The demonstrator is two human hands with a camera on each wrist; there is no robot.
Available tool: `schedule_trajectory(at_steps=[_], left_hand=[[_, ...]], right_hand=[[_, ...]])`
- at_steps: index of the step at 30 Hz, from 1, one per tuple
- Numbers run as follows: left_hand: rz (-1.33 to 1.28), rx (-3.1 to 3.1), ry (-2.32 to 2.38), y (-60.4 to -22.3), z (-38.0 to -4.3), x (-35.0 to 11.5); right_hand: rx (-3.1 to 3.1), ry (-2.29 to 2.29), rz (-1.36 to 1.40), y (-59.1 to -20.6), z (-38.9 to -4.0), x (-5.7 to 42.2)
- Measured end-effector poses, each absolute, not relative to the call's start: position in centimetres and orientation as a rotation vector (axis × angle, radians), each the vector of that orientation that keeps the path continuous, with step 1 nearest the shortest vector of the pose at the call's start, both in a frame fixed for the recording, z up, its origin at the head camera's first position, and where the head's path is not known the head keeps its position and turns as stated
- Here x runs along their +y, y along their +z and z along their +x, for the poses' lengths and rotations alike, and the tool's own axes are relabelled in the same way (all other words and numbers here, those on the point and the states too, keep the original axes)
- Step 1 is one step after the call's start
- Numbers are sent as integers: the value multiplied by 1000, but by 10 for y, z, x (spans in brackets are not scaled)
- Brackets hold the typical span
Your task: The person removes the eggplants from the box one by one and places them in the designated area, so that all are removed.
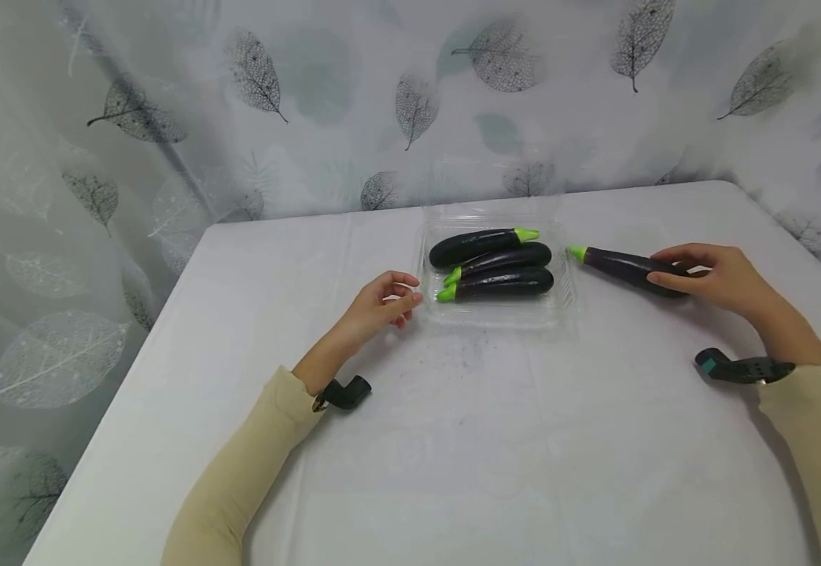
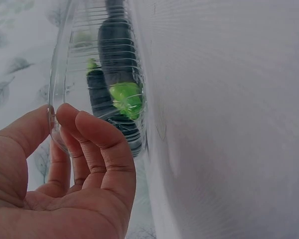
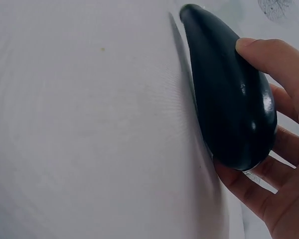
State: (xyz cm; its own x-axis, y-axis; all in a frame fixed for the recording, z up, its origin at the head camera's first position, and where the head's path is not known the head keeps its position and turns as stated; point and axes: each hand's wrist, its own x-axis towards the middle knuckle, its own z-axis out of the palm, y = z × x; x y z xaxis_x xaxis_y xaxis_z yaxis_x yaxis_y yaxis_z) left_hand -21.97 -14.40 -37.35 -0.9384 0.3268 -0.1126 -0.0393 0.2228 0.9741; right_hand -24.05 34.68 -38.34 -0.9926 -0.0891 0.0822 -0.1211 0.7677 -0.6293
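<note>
Right hand: the right hand (image 1: 715,277) is curled around the fat end of the loose eggplant (image 1: 626,268), thumb on top and fingers underneath in the right wrist view, with the eggplant lying on the surface (image 1: 453,440).
Loose eggplant: it sits toward the right edge of the surface, just beside the clear tray (image 1: 572,303) but apart from it, green cap pointing at the tray.
Left hand: the left hand (image 1: 382,303) has its fingers loosely curled, and in the left wrist view the fingertips (image 2: 72,117) touch the tray's near wall; I cannot tell whether it truly pinches the rim.
Tray load: three eggplants (image 1: 498,259) lie packed side by side and fill most of the tray.
Risk, slip: the skin looks glossy and the grip is on the end only, so the long body could swing or slide out once lifted.
Risk, tray: the tray looks thin and light; a nudge from the green cap could shove it if the left hand is not steadying it.
Risk, fit: little room shows inside, so a fourth could ride on top and roll off.
Edges: the back edge is close behind the tray, against the leaf-print curtain (image 1: 410,102); the right edge is near the right hand.
Open room: the broad near half of the surface.
</note>
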Motion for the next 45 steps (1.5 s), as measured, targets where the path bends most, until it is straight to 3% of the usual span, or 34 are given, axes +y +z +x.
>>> schedule_trajectory(at_steps=[45], left_hand=[[251,2184,1763,-371,-219,-146]], right_hand=[[-2818,1088,299,-379,-246,321]])
